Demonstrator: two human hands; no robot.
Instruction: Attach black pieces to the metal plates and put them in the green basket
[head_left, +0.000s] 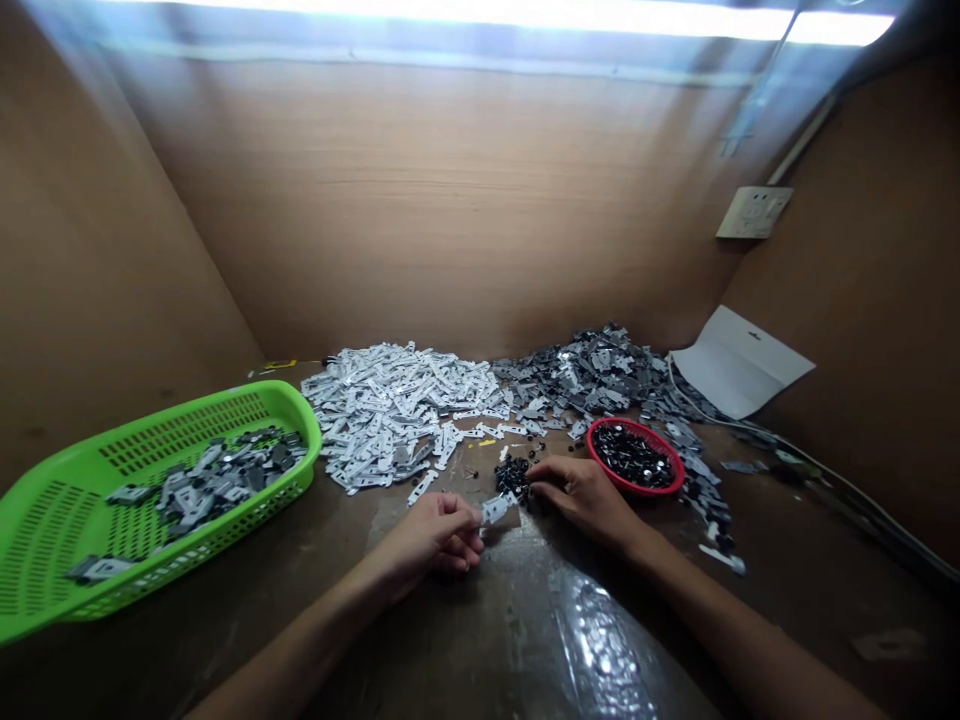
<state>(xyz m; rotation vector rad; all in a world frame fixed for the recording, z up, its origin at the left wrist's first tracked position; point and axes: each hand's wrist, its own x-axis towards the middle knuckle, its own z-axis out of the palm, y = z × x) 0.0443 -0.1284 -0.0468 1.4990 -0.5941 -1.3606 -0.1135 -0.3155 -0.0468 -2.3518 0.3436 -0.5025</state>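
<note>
Between the thumb and fingers of my left hand (442, 530) is a light grey flat metal plate (497, 508), its free end pointing right. My right hand (581, 497) reaches into a small heap of black screw-like parts (511, 475), thumb and forefinger close together at its right edge. Whether a part is between those fingertips is too small to make out. A red basket (675, 485) full of similar black parts (634, 455) stands just beyond my right hand. White metal plates (397, 400) lie piled beyond my left hand.
A green basket (307, 465) at left holds assembled grey pieces (217, 480). Dark grey plates (607, 370) are heaped at the back right, beside a white sheet (739, 360). A cable (817, 465) runs along the right; wooden panels (450, 220) enclose the table.
</note>
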